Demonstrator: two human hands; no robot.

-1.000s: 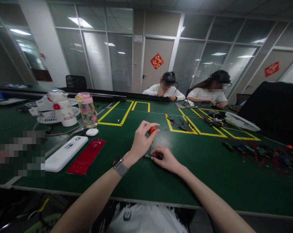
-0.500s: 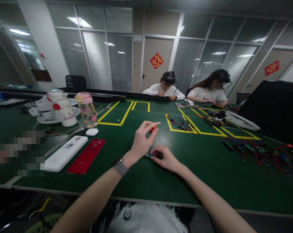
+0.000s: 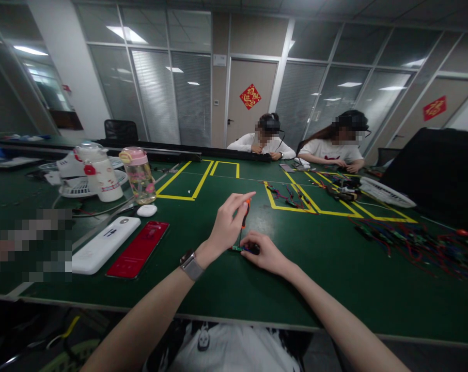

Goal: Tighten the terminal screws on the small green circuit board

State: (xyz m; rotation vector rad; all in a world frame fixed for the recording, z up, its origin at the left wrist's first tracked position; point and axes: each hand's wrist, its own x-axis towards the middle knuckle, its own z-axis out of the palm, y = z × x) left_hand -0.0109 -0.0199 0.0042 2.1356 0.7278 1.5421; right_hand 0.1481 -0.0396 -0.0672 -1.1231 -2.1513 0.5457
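My left hand grips the orange and black handle of a screwdriver, its index finger stretched out over the top. The screwdriver's thin shaft stands almost upright, and its tip comes down at a small green circuit board on the table. My right hand rests on the table just to the right, its thumb and fingers closed on the board's right end. Dark parts and a bit of wire show by those fingers; the rest of that end is hidden.
Left of my hands lie a red-screened phone, a white power bank and a white earbud case, with bottles behind. A tangle of wired boards lies right. Yellow tape marks the green table. Two people sit opposite.
My left thumb and fingers have shifted around the screwdriver handle, so more of its orange side shows. My right hand and the circuit board stay in place.
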